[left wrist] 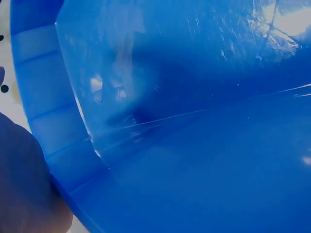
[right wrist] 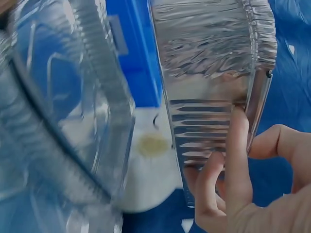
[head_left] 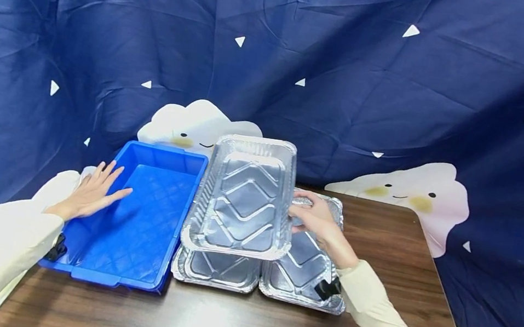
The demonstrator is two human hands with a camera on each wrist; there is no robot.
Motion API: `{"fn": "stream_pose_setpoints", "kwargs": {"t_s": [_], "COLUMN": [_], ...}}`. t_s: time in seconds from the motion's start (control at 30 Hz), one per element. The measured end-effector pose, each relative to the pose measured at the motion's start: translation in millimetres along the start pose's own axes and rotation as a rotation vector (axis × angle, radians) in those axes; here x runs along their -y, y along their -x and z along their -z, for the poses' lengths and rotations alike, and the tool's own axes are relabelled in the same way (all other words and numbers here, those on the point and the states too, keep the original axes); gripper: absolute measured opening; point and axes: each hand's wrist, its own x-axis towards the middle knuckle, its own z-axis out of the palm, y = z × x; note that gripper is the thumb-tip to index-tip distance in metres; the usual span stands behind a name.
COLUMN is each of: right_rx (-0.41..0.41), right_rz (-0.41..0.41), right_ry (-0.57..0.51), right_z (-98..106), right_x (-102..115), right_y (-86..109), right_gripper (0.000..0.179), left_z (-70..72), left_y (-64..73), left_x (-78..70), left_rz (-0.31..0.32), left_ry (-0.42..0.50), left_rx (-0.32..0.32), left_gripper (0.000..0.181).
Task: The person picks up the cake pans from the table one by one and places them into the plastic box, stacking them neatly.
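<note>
Broadly, backdrop: a dark blue cloth (head_left: 400, 93) printed with white triangles and smiling clouds is hung behind the whole scene.
Table: a dark wooden table (head_left: 395, 247) is seen below, with everything set on its near-left part.
Blue bin: an open plastic blue bin (head_left: 139, 225) is placed at the left, just beside the foil trays.
Lifted foil tray: the lifted foil tray (head_left: 242, 199) is held tilted in the air, its ribbed bottom turned toward the head camera, above and between the bin and the resting trays.
Resting foil trays: two resting foil trays (head_left: 298, 279) are laid side by side on the table beneath it.
Left hand: the left hand (head_left: 91, 193) is laid flat on the bin's left rim, fingers straight and spread, nothing grasped.
Right hand: the right hand (head_left: 316, 217) is curled round the lifted tray's right rim, which is pinched between fingers (right wrist: 238, 150) and thumb.
</note>
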Motion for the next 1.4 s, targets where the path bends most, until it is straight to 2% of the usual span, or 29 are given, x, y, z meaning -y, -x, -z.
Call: {"fn": "stream_pose_setpoints", "kwargs": {"t_s": [0.13, 0.47, 0.6, 0.77, 1.03, 1.4], "right_rx": [0.022, 0.034, 0.043, 0.043, 0.024, -0.047], "right_rz": [-0.005, -0.023, -0.016, -0.03, -0.002, 0.014], "right_ry": [0.004, 0.073, 0.101, 0.17, 0.246, 0.137], "right_z": [-28.8, -92.6, -115.8, -145.2, -191.5, -246.3], "right_x": [8.1, 24.3, 29.3, 34.4, 27.4, 6.2], "right_y": [-6.3, -17.0, -19.2, -19.2, -21.2, -20.0], "right_gripper": [0.049, 0.044, 0.047, 0.046, 0.039, 0.036], "left_z": [1.6, -3.1, -5.4, -5.7, -2.0, -4.2], "left_y": [2.7, -2.8, -6.2, -9.5, -6.5, -6.7], "left_x": [-3.3, 12.7, 19.6, 20.9, 15.8, 18.7], "left_rz": [-0.003, -0.017, 0.005, 0.007, -0.013, -0.05], "left_ry": [0.018, 0.11, 0.094, 0.099, 0.085, 0.038], "left_rx": [0.0, -0.014, 0.006, 0.021, 0.012, -0.007], "left_gripper": [0.094, 0.092, 0.091, 0.092, 0.092, 0.086]}}
